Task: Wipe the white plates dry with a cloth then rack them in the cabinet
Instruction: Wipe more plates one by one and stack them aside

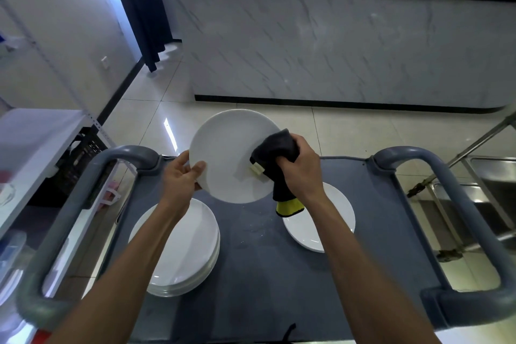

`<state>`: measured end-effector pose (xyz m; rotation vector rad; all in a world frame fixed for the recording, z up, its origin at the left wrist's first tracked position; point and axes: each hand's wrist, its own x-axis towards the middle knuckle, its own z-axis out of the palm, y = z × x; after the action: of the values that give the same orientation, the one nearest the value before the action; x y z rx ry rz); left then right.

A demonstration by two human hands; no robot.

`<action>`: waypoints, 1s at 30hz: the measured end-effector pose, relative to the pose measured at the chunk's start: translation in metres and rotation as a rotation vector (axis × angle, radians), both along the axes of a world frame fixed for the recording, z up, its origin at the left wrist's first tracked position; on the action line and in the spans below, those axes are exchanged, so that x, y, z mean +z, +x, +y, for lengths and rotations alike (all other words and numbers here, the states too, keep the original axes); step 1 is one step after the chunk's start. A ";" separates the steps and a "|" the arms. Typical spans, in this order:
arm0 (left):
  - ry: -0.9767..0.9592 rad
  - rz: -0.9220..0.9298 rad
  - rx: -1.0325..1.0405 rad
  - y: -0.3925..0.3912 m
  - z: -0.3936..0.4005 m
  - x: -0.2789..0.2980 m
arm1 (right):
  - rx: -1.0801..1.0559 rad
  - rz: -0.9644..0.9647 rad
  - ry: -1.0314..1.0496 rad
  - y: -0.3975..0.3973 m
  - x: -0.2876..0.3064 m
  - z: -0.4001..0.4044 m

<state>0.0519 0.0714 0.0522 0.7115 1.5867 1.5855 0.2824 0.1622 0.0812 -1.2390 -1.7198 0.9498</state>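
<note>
I've got the round white ceramic plate [226, 156] held up over the grey cart surface [279, 274]; left hand [181, 176] pinches its left rim, thumb on the face. Right hand [300, 165] is clenched round the dark cloth w/ yellow edge [275, 156], pressing it on the plate's right side. Best approach imo: sweep circles centre to rim, then flip. Plate is tilted, face towards me; round, so no long axis

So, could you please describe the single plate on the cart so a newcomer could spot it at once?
Find the grey cart. On its right side, under the right hand and its cloth, lies the single plate. Unlike the stack at left or the held plate, it lies alone.
</note>
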 end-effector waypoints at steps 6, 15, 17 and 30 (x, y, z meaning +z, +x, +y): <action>-0.003 -0.121 -0.029 0.005 0.001 -0.007 | -0.056 0.019 0.154 -0.004 -0.001 -0.009; -0.237 -0.541 -0.161 -0.001 0.007 0.005 | -0.080 -0.080 0.386 0.004 -0.007 -0.012; -0.393 -0.538 -0.185 -0.003 0.008 0.006 | -0.058 -0.111 0.449 0.006 -0.009 -0.013; -0.484 -0.679 -0.340 0.000 0.003 0.011 | 0.079 -0.227 0.572 0.013 -0.017 -0.021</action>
<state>0.0522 0.0744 0.0637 0.1324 1.1816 0.9802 0.2955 0.1410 0.0641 -0.9233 -2.0388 0.3173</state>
